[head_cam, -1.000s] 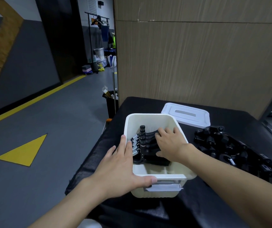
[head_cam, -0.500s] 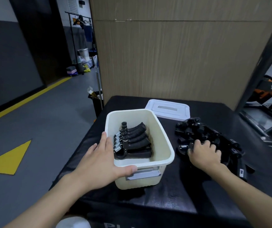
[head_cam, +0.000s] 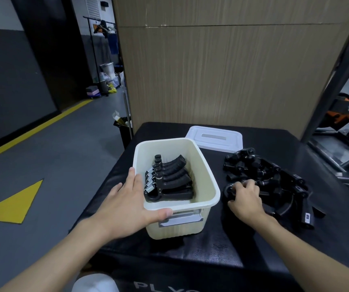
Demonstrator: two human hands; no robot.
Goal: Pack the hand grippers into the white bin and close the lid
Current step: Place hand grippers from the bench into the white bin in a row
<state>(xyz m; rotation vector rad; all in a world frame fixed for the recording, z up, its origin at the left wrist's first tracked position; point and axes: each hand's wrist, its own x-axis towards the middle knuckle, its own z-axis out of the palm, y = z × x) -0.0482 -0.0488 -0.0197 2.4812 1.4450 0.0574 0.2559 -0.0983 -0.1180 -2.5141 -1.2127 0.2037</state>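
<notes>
The white bin (head_cam: 209, 182) stands open on a black padded surface (head_cam: 190, 245). Several black hand grippers (head_cam: 169, 178) lie stacked inside it along the left wall. My left hand (head_cam: 127, 205) rests against the bin's near-left corner, thumb along the front rim and fingers on the left side. To the right of the bin lies a pile of black hand grippers (head_cam: 274, 180). My right hand (head_cam: 246, 200) is on the pile's near-left edge, fingers curled round one hand gripper (head_cam: 229, 191). The white lid (head_cam: 214, 139) lies flat behind the bin.
A wood-panelled wall (head_cam: 222, 70) stands right behind the padded surface. A black and orange metal frame (head_cam: 342, 114) rises at the right. On the left the surface drops to a grey floor with yellow markings (head_cam: 13, 205). A small black waste bin (head_cam: 125, 128) stands by the far-left corner.
My right hand left the bin, moved right to the loose pile and curled round a hand gripper there. My left hand stayed on the bin's corner. The view swung to the right.
</notes>
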